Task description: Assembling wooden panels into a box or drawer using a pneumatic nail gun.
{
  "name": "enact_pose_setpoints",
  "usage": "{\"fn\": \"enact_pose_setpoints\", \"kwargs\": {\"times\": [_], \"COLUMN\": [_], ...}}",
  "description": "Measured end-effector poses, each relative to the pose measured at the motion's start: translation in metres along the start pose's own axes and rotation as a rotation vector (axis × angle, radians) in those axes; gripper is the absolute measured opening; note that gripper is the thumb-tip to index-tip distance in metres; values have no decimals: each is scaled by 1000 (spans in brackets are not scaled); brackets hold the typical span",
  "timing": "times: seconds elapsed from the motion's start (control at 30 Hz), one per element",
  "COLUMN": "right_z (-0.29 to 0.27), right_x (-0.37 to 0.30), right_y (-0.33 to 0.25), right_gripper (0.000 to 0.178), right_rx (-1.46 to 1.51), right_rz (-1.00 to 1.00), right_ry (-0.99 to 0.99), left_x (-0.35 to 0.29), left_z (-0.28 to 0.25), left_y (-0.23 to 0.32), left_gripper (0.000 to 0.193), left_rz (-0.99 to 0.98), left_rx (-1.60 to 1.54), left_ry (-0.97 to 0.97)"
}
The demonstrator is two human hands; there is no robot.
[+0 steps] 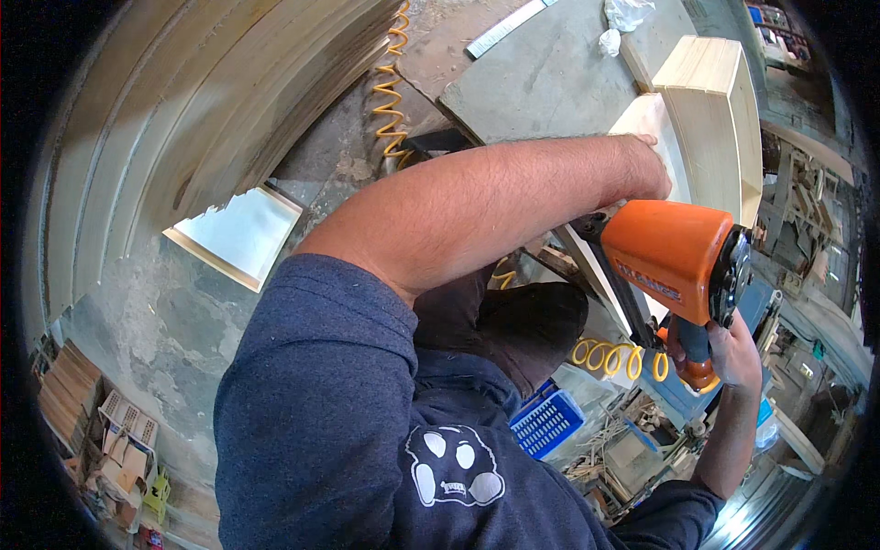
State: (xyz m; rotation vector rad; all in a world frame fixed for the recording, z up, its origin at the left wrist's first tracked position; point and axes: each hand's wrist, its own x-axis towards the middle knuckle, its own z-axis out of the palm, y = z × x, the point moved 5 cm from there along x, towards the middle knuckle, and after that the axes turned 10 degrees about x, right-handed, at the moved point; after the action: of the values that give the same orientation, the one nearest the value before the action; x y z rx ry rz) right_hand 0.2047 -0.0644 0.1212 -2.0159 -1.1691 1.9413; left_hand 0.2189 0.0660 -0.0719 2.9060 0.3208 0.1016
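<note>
An orange and black nail gun [665,247] is in my right hand [731,353], whose fingers wrap round its dark grip. Its black nose and magazine lie beside the workpiece, below my left wrist. Stretched across the view, my left arm ends in my left hand [646,167], which grips a pale, white-faced board [658,119]; most of its fingers are hidden. Against that board stands a light wooden box [710,119] with angled sides, on the grey worktable [541,92]. Whether the gun's nose touches the wood cannot be seen.
A yellow coiled air hose [389,92] hangs by the table; more coils [610,356] lead to the gun. Large stacked boards [174,101] rise at left, with a white panel [240,234] near them. A blue basket [547,423] and wood scraps [623,458] lie below right.
</note>
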Motion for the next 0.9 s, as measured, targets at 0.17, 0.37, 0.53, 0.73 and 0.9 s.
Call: {"fn": "enact_pose_setpoints", "kwargs": {"times": [0.17, 0.37, 0.53, 0.73, 0.9], "right_z": [-3, -3, -2, 0, 3], "right_x": [-3, -1, -2, -2, -5], "right_y": [5, 5, 4, 2, -4], "right_gripper": [59, 62, 66, 66, 58], "right_rx": [63, 68, 47, 55, -50], "right_rz": [14, 30, 33, 56, 33], "right_ry": [20, -2, 11, 33, 9], "left_x": [-19, -28, -21, -26, -26], "left_z": [-33, -38, -28, -31, -34], "left_y": [10, 11, 9, 10, 11], "left_gripper": [53, 53, 53, 53, 51], "left_rz": [43, 41, 37, 50, 70], "left_rx": [-26, -31, -11, -15, 4], "left_ry": [-81, -94, -37, -66, 16]}}
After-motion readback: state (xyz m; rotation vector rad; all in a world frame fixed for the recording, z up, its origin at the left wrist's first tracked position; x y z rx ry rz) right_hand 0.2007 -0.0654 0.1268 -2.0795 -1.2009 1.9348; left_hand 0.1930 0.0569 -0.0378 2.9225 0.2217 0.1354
